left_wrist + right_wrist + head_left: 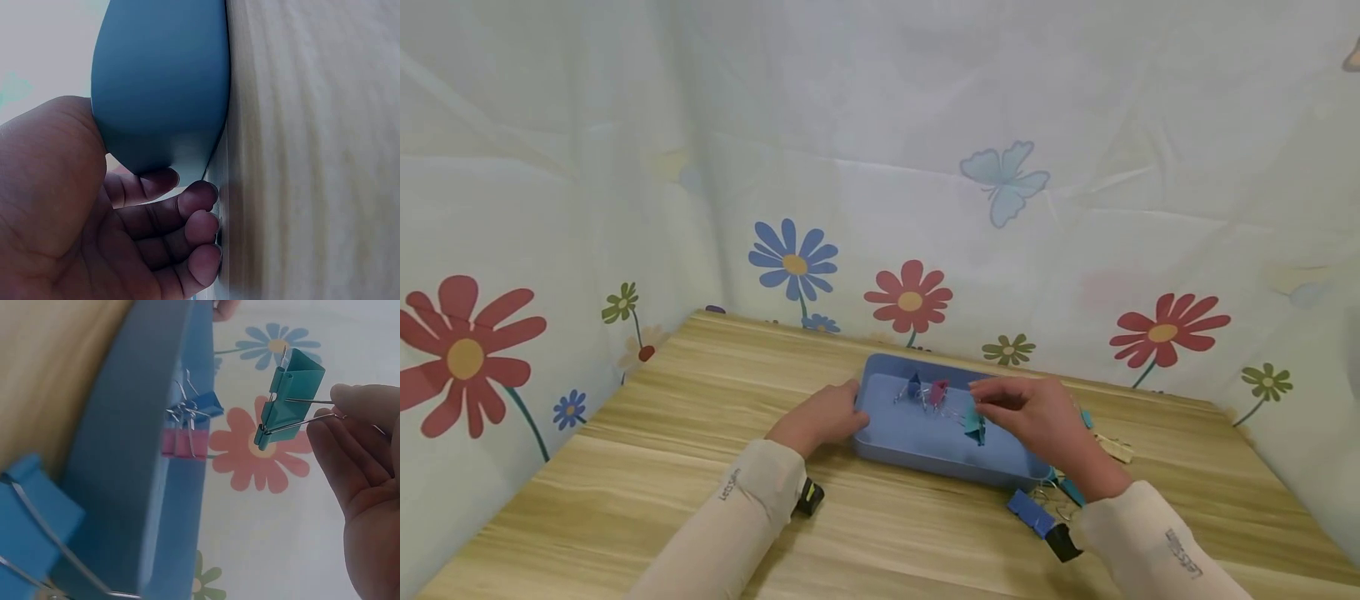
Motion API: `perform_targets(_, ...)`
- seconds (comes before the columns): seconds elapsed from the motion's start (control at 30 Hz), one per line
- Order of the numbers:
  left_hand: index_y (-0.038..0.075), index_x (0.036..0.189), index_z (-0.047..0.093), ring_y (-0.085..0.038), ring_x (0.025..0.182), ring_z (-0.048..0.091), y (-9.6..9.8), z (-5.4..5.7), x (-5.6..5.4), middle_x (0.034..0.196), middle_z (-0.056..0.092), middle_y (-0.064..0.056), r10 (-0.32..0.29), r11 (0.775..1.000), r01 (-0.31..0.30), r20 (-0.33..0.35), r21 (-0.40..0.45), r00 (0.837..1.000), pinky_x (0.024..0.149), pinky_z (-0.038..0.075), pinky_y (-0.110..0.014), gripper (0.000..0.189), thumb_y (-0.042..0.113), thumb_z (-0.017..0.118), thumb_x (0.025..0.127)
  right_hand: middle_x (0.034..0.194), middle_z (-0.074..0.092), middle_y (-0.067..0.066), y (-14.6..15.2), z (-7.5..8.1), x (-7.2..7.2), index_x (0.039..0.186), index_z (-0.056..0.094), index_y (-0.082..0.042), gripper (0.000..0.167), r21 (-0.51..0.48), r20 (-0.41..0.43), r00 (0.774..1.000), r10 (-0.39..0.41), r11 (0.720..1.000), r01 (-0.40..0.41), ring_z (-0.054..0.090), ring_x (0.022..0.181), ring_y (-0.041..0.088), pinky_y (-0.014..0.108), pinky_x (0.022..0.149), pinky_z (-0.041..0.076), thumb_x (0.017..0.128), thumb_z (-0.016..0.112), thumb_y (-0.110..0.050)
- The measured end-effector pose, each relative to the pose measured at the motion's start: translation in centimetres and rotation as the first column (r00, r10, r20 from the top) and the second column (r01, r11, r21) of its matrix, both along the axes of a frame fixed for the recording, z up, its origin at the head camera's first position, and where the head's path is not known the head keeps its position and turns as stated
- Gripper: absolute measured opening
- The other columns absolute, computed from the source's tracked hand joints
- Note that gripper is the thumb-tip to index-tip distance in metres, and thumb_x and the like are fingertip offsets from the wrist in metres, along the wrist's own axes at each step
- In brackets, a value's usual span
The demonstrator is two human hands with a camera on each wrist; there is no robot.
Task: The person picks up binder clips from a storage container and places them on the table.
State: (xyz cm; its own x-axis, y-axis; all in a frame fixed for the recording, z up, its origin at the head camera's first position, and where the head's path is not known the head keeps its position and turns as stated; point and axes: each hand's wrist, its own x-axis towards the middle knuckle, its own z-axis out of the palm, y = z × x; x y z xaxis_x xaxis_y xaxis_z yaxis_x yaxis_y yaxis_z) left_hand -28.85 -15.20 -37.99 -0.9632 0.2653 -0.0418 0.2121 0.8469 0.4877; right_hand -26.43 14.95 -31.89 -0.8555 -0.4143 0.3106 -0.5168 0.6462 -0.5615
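Observation:
A shallow blue tray lies on the wooden table. My left hand grips its left end, the thumb over the rim and the fingers along the outside, as the left wrist view shows from close up. Over the tray, my right hand pinches a teal binder clip by its wire handles, with the clip's body hanging away from the fingertips. Inside the tray, toward the back left, a dark blue binder clip and a pink binder clip sit close together.
Right of the tray, partly behind my right forearm, lie a large blue binder clip, a pale yellow clip and several teal ones. A flowered curtain hangs behind the table and at its sides.

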Motion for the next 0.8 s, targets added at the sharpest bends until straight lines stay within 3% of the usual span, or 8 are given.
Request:
perform_targets(0.33, -0.003, 0.135, 0.044, -0.02, 0.097, 0.058, 0.1, -0.3, -0.1, 0.125, 0.062, -0.017, 0.003, 1.0, -0.003, 0.003, -0.002, 1.0, 0.093, 0.047, -0.039, 0.053, 0.024, 0.053, 0.09, 0.112, 0.072, 0.003, 0.5, -1.0, 1.9, 0.101, 0.076, -0.019, 0.018, -0.08, -0.043, 0.989, 0.145, 0.986, -0.148, 0.069, 0.096, 0.006, 0.021, 0.074, 0.055, 0.085, 0.072, -0.01)
perform_targets(0.7, -0.004, 0.141, 0.039, -0.021, 0.103, 0.06, 0.2, -0.2, 0.1, 0.132, 0.058, -0.019, 0.0, 1.0, 0.0, 0.0, 0.005, 1.0, 0.094, 0.046, -0.039, 0.058, 0.024, 0.052, 0.091, 0.113, 0.072, 0.005, 1.2, -2.6, 3.4, 0.104, 0.075, -0.02, 0.017, -0.034, 0.03, 0.964, 0.264, 0.964, -0.263, 0.067, 0.102, 0.007, 0.024, 0.075, 0.056, 0.088, 0.069, -0.02)
perform_targets(0.8, -0.004, 0.142, 0.038, -0.022, 0.106, 0.06, 0.1, -0.3, 0.1, 0.135, 0.057, -0.019, 0.005, 1.0, -0.005, 0.004, 0.005, 1.0, 0.096, 0.046, -0.039, 0.06, 0.024, 0.052, 0.092, 0.113, 0.072, 0.005, 1.3, -2.8, 3.5, 0.103, 0.076, -0.018, 0.017, -0.042, 0.083, 0.951, 0.297, 0.955, -0.294, 0.068, 0.099, 0.006, 0.025, 0.074, 0.057, 0.088, 0.07, -0.022)
